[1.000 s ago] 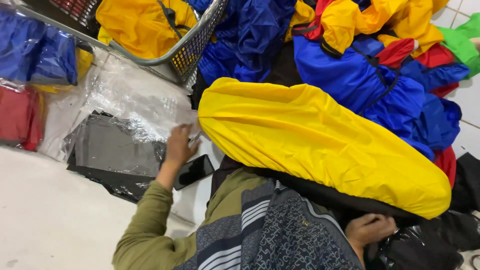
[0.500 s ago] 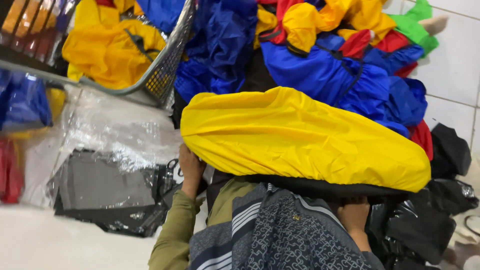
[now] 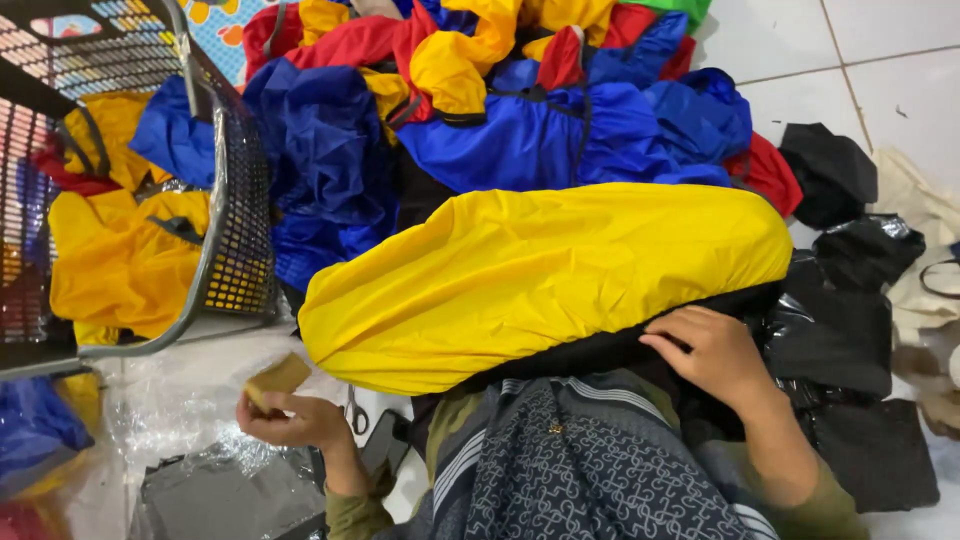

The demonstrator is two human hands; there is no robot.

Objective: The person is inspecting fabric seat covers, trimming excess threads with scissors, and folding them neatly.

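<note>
A large yellow fabric cover (image 3: 545, 275) with a black underside lies stretched across my lap. My right hand (image 3: 712, 352) rests on its black lower edge at the right, fingers curled against the cloth. At lower left, my left hand (image 3: 292, 417) holds a small tan cardboard piece (image 3: 277, 378) between its fingers, over clear plastic wrapping (image 3: 180, 405). Small scissors (image 3: 357, 412) lie just right of that hand.
A grey plastic basket (image 3: 235, 225) at left holds yellow and blue fabric. A pile of blue, red and yellow fabric pieces (image 3: 520, 100) fills the back. Black bags (image 3: 850, 290) lie at right on white floor tiles. A black packed item (image 3: 225, 495) sits in plastic at the bottom left.
My left hand has left the black packed items and risen with a tan cardboard piece in it. My right hand has moved up onto the cover's black edge. The view shifted left.
</note>
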